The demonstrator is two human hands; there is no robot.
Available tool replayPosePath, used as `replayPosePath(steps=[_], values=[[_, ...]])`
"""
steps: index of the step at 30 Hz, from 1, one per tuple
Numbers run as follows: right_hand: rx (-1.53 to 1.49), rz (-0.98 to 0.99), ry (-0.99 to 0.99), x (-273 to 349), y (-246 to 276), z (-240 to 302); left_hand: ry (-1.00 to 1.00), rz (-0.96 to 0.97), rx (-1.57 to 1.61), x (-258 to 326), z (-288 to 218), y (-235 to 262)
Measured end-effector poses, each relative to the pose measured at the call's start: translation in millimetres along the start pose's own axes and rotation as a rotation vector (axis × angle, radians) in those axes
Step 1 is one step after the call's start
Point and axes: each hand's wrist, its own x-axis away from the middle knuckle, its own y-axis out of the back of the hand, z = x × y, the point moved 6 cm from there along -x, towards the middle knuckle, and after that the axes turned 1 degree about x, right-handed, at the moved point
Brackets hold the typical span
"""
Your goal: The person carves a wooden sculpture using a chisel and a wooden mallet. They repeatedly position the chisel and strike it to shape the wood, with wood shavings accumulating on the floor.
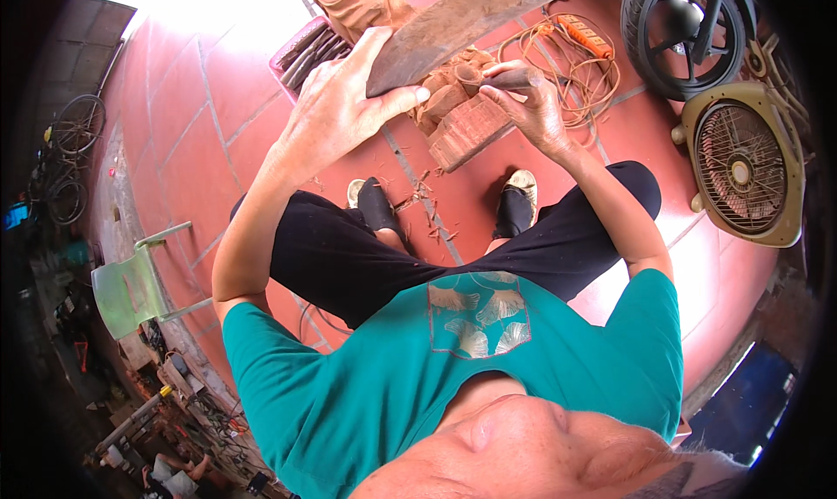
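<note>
My left hand (336, 107) grips one end of a long, flat wooden bat (471, 24), which slants up to the right over the work. Its thumb lies along the near edge. In my right hand (536, 111) is a dark, short-handled tool (514, 82), pinched between thumb and fingers; its round end faces left, and its other end is hidden. Below and between both hands sits a reddish-brown carved wood block (471, 133), with rounded shapes on top and a squared base toward me. Whether the tool touches the wood, I cannot tell.
Wood shavings (423, 194) litter the red tiles between my feet. A pink tray (281, 61) of dark tools stands behind my left hand, near a brown folded form (362, 6). An orange power strip (584, 35) with coiled cord, a wheel (641, 28) and a fan (739, 168) are at right.
</note>
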Motion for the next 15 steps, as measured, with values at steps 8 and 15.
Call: replayPosePath(steps=[8,15], values=[[0.072,-0.011,0.010,-2.3,-2.3,-5.7,-0.065,-0.039,0.082,-3.6,-23.2,5.1],[0.437,0.066,-0.012,7.5,-0.7,-23.3,0.011,0.282,-0.082,-6.5,-34.2,-16.3]])
